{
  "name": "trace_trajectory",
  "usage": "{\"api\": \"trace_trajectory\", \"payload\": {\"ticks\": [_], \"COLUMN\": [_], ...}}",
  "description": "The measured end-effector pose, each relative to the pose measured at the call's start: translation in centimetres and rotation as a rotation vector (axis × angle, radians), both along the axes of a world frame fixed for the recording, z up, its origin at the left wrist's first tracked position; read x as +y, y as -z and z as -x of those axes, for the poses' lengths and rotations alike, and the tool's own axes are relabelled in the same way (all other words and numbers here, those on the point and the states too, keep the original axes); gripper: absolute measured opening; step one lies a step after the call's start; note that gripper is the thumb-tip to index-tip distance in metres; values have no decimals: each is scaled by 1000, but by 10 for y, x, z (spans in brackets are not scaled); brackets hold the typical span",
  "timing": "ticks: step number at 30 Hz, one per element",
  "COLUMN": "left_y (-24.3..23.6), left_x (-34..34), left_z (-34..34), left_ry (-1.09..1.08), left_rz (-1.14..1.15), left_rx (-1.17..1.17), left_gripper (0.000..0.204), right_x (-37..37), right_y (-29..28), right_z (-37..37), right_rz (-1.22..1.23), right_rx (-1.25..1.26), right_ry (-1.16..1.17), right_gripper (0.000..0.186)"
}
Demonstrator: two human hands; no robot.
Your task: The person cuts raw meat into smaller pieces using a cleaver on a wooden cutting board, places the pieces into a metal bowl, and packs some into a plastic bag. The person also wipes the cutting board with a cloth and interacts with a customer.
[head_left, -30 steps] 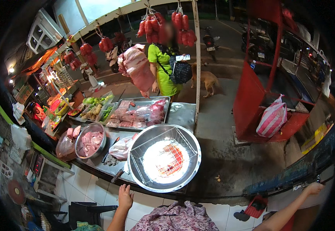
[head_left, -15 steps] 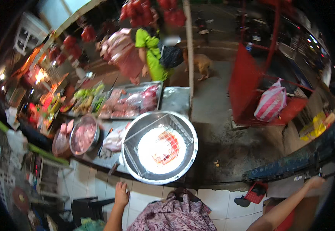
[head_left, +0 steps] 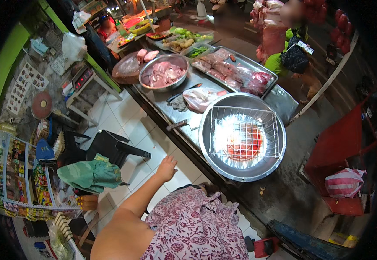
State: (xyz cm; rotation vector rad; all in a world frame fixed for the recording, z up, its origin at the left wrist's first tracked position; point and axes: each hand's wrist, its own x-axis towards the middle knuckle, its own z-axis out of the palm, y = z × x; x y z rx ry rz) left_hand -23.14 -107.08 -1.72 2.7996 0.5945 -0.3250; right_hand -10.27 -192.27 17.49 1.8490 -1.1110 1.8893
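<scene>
My left hand (head_left: 167, 168) hangs over the white tiled floor, short of the table's edge. It holds nothing and its fingers are partly spread. My right hand is out of view. Closest to the left hand on the metal table (head_left: 188, 138) lies a knife (head_left: 178, 125), its dark handle over the edge. A wide metal basin (head_left: 206, 147) stands to its right, with a wire rack (head_left: 245, 110) inside and red liquid or stain at the bottom. Behind the knife are a plastic bag of pale meat (head_left: 200, 99) and a grey crumpled cloth (head_left: 179, 103).
A metal bowl of meat pieces (head_left: 164, 73) and a tray of packed meat (head_left: 236, 71) stand farther back, with vegetables (head_left: 186, 39) beyond. A black chair (head_left: 110, 149) and a green cloth (head_left: 91, 173) are at left. A person in green (head_left: 279, 63) stands across the table.
My view has swung to the left, so the table and basin now sit farther right. My right hand, earlier stretched out at the right, has left the view. The left hand stays empty.
</scene>
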Motion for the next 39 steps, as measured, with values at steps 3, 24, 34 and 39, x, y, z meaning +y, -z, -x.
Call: {"api": "trace_trajectory", "payload": {"ticks": [3,24,34,39], "left_y": [7,41,66,77], "left_x": [11,231,291,305], "left_z": [27,-109,-263,-265], "left_ry": [-91,-169,-39,43], "left_rz": [13,18,55,145], "left_rx": [123,-284,-18,-10], "left_gripper": [52,78,117,78], "right_x": [12,777,842,848], "right_y": [1,123,277,275], "right_z": [3,-41,-55,-65], "right_rz": [38,-607,-495,-593], "right_rx": [33,1280,1984,2037], "right_ry": [-19,-2154,-1099,-1069], "right_gripper": [61,43,78,94]}}
